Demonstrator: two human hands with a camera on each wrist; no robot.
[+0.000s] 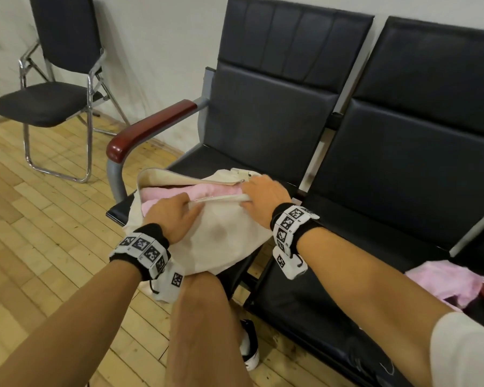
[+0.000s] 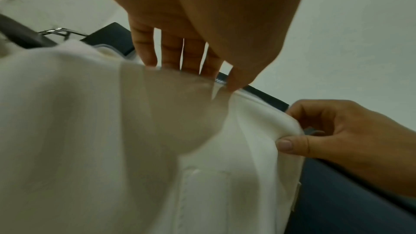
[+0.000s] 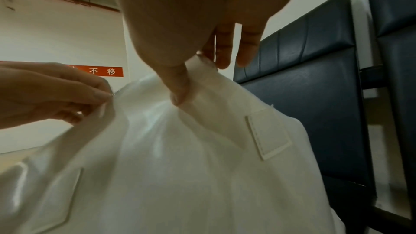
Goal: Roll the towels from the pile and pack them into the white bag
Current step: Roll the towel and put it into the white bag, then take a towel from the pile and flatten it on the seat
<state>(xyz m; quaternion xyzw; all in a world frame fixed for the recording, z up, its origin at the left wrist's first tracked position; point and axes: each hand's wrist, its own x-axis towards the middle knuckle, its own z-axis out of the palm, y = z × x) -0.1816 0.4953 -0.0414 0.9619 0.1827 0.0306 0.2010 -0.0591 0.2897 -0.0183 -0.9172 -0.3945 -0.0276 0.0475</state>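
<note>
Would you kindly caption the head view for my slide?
Both hands hold the white bag's zipper edge, pink towels inside.

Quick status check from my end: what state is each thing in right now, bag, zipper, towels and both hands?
white bag: on the seat edge, mouth partly open.
zipper: closed toward the right end only.
pink towels in the bag: packed, showing through the opening.
pink towel pile: loose on the next seat.
left hand: pinches the zipper.
right hand: grips the bag's rim.
</note>
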